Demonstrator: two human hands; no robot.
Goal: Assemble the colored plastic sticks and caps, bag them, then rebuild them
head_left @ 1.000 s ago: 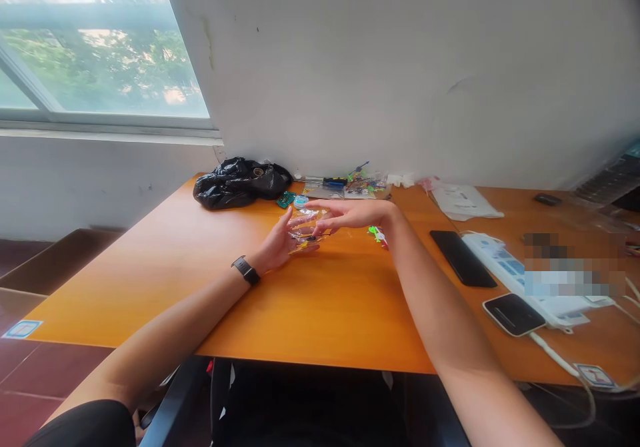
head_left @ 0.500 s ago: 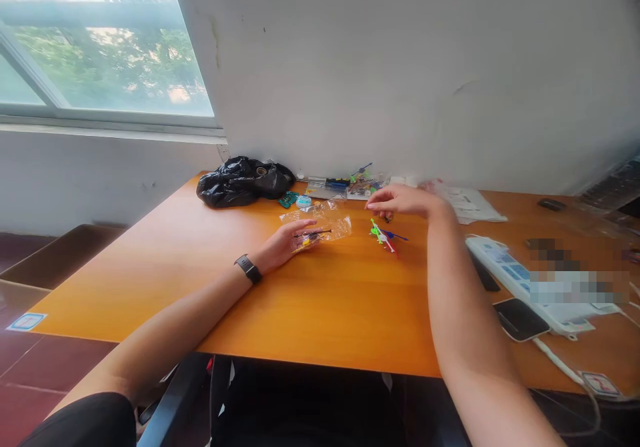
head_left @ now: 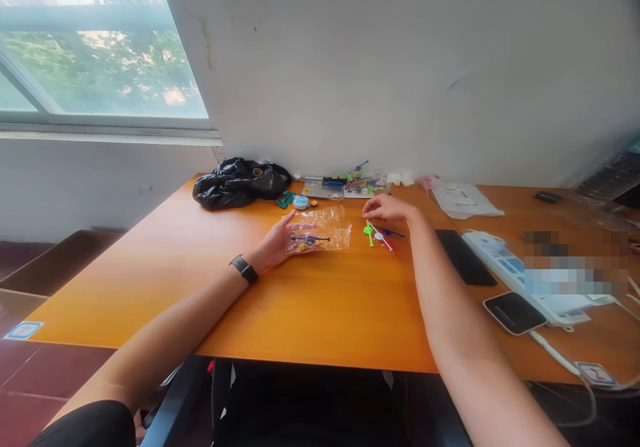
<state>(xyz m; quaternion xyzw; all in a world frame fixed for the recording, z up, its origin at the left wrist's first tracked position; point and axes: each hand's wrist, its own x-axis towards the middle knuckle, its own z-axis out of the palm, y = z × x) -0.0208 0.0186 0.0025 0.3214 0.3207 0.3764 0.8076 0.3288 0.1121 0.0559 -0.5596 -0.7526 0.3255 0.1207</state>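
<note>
My left hand (head_left: 277,242) is closed on a clear plastic bag (head_left: 333,228), its fingers showing through the film and its thumb at the upper edge. Inside the bag lie a black rod-like piece (head_left: 320,239) and a small yellow piece (head_left: 301,247). To the right, my right hand (head_left: 385,207) pinches the top of a green plastic stick-like piece (head_left: 371,235). Just beside that piece lie a white and red piece (head_left: 380,236) and a blue piece (head_left: 397,233), partly overlapping on the table.
Along the wall are a black plastic bag (head_left: 230,187), a round white-and-blue container (head_left: 301,202) and a bag of coloured pieces (head_left: 367,184). A white packet (head_left: 467,200) lies at the back right. A power strip (head_left: 500,260) and phone-like dark slabs (head_left: 465,257) occupy the right side.
My right hand has come down onto the green piece, which now stands more upright and apart from the white and red one. The plastic bag in my left hand is spread flatter.
</note>
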